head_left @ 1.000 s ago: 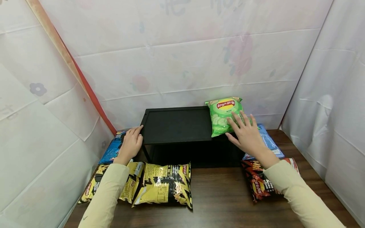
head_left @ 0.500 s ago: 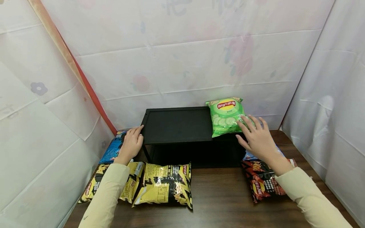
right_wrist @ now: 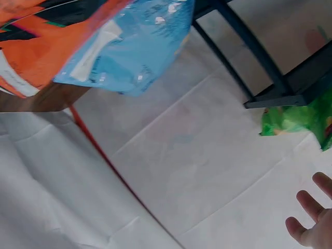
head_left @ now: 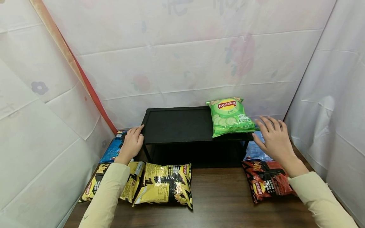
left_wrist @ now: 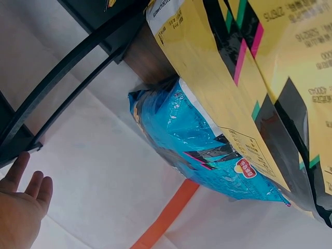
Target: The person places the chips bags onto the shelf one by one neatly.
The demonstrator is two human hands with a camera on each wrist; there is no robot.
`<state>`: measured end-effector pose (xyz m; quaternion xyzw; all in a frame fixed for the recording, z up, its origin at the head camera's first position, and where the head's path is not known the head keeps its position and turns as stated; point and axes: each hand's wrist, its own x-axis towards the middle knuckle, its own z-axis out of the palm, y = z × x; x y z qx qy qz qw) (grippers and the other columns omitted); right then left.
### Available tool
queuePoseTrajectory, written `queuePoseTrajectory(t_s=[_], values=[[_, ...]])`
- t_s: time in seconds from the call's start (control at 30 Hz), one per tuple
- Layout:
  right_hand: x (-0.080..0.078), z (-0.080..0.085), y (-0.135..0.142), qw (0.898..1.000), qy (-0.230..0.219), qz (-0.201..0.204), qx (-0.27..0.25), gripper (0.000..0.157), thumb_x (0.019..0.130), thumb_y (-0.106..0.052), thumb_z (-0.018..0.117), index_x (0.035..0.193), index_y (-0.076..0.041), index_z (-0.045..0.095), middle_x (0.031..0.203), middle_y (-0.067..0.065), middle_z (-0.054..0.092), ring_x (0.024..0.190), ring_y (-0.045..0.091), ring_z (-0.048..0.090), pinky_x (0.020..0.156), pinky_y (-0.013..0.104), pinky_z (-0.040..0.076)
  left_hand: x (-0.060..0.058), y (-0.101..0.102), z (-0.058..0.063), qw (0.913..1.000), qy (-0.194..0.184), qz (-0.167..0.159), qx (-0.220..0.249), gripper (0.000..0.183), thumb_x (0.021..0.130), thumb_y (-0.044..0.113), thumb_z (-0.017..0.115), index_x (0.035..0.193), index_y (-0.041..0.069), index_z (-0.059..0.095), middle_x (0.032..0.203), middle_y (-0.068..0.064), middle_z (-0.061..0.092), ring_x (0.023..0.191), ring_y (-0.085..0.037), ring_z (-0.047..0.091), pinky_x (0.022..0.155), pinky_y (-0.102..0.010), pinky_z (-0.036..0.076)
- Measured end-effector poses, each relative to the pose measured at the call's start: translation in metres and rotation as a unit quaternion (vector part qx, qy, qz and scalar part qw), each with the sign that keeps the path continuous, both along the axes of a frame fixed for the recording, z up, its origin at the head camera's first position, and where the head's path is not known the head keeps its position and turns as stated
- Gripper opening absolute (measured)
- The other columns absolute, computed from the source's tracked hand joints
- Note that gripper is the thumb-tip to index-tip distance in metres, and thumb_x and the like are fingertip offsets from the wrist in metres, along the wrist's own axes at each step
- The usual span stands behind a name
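Observation:
A green bag of potato chips (head_left: 228, 116) lies on the right end of the top of a black two-level rack (head_left: 176, 125), its lower edge over the front rim. My right hand (head_left: 276, 139), fingers spread and holding nothing, hovers just right of the bag and the rack's right end. At the rack's left end, the fingertips of my left hand (head_left: 130, 144) rest at the top's edge. In the left wrist view, fingers (left_wrist: 18, 168) reach up to the corner of the black frame. The rack's dark lower level sits beneath the top.
Yellow-and-black chip bags (head_left: 165, 183) lie front left of the rack, with a blue bag (head_left: 112, 152) behind them. On the right are a red chip bag (head_left: 269, 181) and a light blue bag (head_left: 255, 151). White cloth walls (head_left: 182, 63) enclose the brown table (head_left: 216, 196).
My right hand has moved right, off the front of the green chip bag, uncovering its lower right corner. My left hand and the rack stay in place.

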<state>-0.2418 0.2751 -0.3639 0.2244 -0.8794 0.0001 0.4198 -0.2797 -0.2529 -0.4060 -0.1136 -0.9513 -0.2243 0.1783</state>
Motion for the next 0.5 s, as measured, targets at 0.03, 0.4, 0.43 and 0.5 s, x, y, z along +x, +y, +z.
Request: queuePoseTrajectory(t_s=[0.03, 0.4, 0.43, 0.5], values=[[0.0, -0.001, 0.002, 1.0, -0.005, -0.005, -0.003, 0.069, 0.093, -0.056, 0.022, 0.126, -0.003, 0.05, 0.129, 0.02, 0.048, 0.116, 0.04, 0.041, 0.093, 0.059, 0.031, 0.0, 0.0, 0.0, 1.0, -0.001, 0.0, 0.0, 0.048, 0.098, 0.024, 0.025, 0.143, 0.009, 0.032, 0.141, -0.019, 0.036, 0.13, -0.04, 0.027, 0.105, -0.058, 0.019], [0.005, -0.017, 0.023, 0.996, -0.071, -0.041, -0.033, 0.063, 0.092, -0.05, 0.034, 0.129, -0.001, 0.046, 0.127, 0.02, 0.049, 0.115, 0.04, 0.04, 0.094, 0.059, 0.029, 0.0, 0.0, 0.0, 1.0, 0.0, 0.0, 0.0, 0.048, 0.098, 0.023, 0.025, 0.143, 0.008, 0.032, 0.141, -0.019, 0.036, 0.13, -0.041, 0.027, 0.105, -0.059, 0.019], [0.005, -0.02, 0.025, 0.996, -0.075, -0.045, -0.031, 0.06, 0.091, -0.048, 0.038, 0.129, -0.001, 0.047, 0.127, 0.02, 0.049, 0.115, 0.041, 0.041, 0.094, 0.059, 0.03, 0.0, 0.0, 0.0, 1.0, 0.001, 0.0, 0.0, 0.048, 0.098, 0.024, 0.025, 0.143, 0.008, 0.032, 0.141, -0.019, 0.036, 0.13, -0.041, 0.027, 0.105, -0.059, 0.019], [0.006, -0.025, 0.029, 0.995, -0.078, -0.05, -0.024, 0.058, 0.09, -0.044, 0.042, 0.128, -0.001, 0.048, 0.126, 0.02, 0.05, 0.114, 0.041, 0.042, 0.093, 0.058, 0.031, 0.0, 0.0, 0.0, 1.0, 0.0, 0.0, 0.001, 0.048, 0.098, 0.024, 0.025, 0.143, 0.009, 0.032, 0.141, -0.019, 0.036, 0.13, -0.04, 0.027, 0.105, -0.059, 0.019]])
